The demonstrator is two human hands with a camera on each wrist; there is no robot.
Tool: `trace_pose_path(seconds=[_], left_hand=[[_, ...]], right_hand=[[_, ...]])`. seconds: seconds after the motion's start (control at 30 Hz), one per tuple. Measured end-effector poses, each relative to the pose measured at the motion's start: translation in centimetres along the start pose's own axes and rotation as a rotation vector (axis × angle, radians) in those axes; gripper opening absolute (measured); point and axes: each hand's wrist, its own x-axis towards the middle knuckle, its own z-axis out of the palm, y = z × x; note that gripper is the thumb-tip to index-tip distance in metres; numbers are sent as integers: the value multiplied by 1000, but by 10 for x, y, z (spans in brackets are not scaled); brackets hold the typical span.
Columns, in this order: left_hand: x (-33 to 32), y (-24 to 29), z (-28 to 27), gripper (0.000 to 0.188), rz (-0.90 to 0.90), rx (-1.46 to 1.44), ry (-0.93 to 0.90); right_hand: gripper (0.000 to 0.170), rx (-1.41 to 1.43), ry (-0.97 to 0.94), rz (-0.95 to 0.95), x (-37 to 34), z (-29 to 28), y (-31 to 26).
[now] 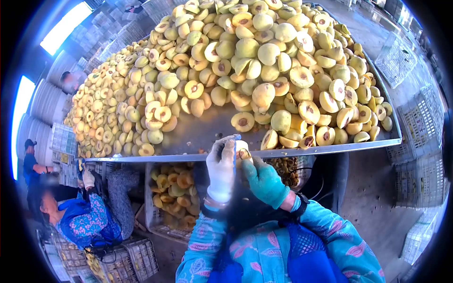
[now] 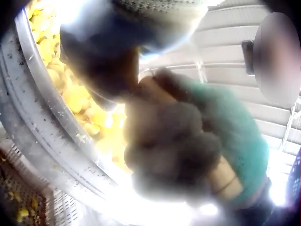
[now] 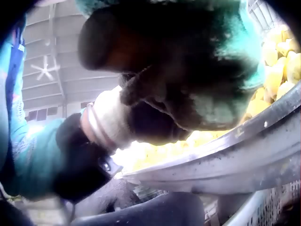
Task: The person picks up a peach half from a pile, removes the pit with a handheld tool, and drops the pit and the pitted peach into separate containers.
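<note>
In the head view, my left hand (image 1: 221, 170), in a white glove, holds a peach half (image 1: 242, 146) near the front rim of a metal table. Close against it is my right hand (image 1: 269, 183) in a green glove. The right fingers are wrapped around a tool with a wooden handle (image 2: 226, 180), whose end sticks out below the fist in the left wrist view. Hands and glare hide the tool's working end. Piled on the metal table (image 1: 207, 129) are yellow peach halves (image 1: 309, 112), several with brown pits or hollows showing.
Under the table stand a crate (image 1: 150, 221) of peach halves and a container of dark pits and scraps (image 1: 285, 170). At the left another person (image 1: 89, 217) sits on crates. Stacked plastic crates (image 1: 420, 127) line the right side.
</note>
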Motion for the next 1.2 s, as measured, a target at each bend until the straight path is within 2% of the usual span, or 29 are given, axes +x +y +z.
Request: trace_pose_path(seconds=[0.07,0.13,0.2,0.27,0.3,0.37,0.43,0.5,0.57,0.6,0.67,0.7,0.77,0.93,1.0,1.07,1.1,1.17,1.2], left_hand=[[-1,-6,2,26,47,53,16],[0,-7,5,24,273,201,26],[-4,0,10,23,224,97,-3],[-5,2,10,22,177,-6,-27],[-4,0,9,20,166,7,-47],[-2,-7,9,19,153,18,-66],[2,-12,9,17,235,96,-29],[2,-9,6,17,233,102,-69],[3,-8,5,17,233,106,-104],[5,-9,5,17,230,102,-99],[4,-12,2,17,229,101,-95],[5,-14,1,17,235,104,-86],[6,-14,1,17,240,106,-78],[6,-18,-7,18,300,209,-64],[6,-15,-9,18,272,113,-111],[7,-11,-8,19,247,11,-146],[7,-10,-5,19,218,-7,-144],[6,-4,-10,19,148,39,-154],[5,-3,-14,20,128,-45,-185]], right_hand=[[35,159,47,26,-7,12,1],[33,250,61,68,-8,16,-5],[31,343,66,106,-10,15,-11],[32,448,-108,286,-11,7,-18],[32,448,-109,285,-10,3,-24],[39,702,-169,495,-9,-4,-34],[41,715,-169,515,-10,-3,-32],[42,731,-170,538,-12,0,-28],[42,999,-174,608,-12,3,-26],[42,1000,-179,608,-11,4,-26],[43,673,-121,452,-7,4,-28],[43,672,-121,444,-5,5,-28],[45,835,-181,585,-5,7,-27],[49,759,-181,569,-3,8,-32],[50,765,-196,600,-3,9,-32],[49,954,-325,692,-3,9,-32],[49,951,-338,694,-3,5,-30],[46,1136,-563,695,4,-6,-21],[45,1367,-703,822,6,-7,-16]])
